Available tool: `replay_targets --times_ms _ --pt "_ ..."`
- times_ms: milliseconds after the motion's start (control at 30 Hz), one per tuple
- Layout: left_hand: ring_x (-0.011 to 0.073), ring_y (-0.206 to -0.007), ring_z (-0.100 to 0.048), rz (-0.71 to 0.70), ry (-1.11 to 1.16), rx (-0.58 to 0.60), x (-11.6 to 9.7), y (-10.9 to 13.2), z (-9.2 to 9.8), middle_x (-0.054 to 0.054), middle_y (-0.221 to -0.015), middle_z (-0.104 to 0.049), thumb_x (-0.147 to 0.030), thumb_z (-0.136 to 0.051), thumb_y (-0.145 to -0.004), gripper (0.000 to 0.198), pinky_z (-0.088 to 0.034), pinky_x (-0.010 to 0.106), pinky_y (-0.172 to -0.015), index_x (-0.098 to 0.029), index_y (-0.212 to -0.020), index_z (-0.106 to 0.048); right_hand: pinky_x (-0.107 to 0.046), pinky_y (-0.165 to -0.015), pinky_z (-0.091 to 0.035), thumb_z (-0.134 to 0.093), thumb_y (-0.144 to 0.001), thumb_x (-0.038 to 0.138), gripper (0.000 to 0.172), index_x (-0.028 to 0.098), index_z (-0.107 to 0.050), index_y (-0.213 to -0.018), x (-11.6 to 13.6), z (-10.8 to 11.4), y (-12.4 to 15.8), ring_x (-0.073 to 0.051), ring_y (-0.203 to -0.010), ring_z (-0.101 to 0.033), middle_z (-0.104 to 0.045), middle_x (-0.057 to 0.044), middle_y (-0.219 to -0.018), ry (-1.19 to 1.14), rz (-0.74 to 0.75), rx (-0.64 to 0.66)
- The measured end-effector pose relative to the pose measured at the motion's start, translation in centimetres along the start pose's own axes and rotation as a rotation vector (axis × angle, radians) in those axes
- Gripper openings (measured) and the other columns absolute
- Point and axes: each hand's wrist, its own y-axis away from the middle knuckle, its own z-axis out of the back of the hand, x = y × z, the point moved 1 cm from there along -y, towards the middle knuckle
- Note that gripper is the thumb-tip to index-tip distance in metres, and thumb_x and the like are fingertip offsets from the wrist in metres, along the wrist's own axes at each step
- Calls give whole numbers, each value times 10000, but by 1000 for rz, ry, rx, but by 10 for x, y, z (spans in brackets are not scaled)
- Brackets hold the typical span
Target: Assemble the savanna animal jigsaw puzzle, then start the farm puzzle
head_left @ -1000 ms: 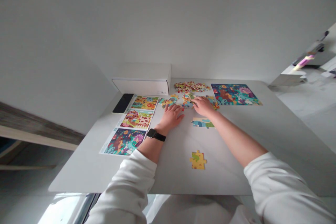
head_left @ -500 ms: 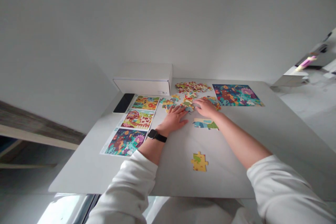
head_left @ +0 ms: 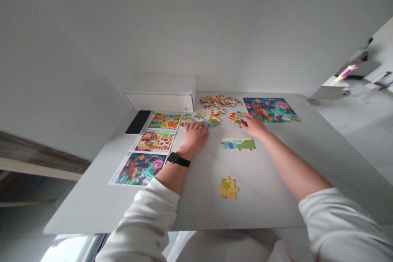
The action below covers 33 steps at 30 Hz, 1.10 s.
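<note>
White sleeve sliding, the right hand [head_left: 253, 126] had left the middle of the loose pieces [head_left: 211, 119], where it lay close to the left hand [head_left: 194, 136] half a second before. It had gone right, to a small cluster [head_left: 236, 117] just beside the finished puzzle [head_left: 270, 109]. So the picking-over had shifted from the centre scatter to that red-and-yellow cluster, and the hands were now apart.

The right arm reached long across the bench [head_left: 276, 200], with the palm down and the fingertips on the cluster's near edge. Whether it pinched a piece could not be told.

The left hand had barely shifted. It lay flat and open, fingers spread, at the scatter's left end, next to the picture sheet [head_left: 150, 145]. It held nothing. A joined strip [head_left: 238, 143] sat between the two wrists, untouched.
</note>
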Motion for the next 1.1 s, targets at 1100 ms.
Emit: replay_targets --times_ms 1100 --pt "335 -1617 -406 -232 114 100 -4 2 -2 54 -1702 -529 -411 -556 -1063 536 -197 639 -1378 -320 -1590 -591 -425 -1173 -500 -648 -973 191 379 283 -825 -1295 47 -5 -45 -281 -1259 -705 -786 -67 -1357 -99 200 -6"
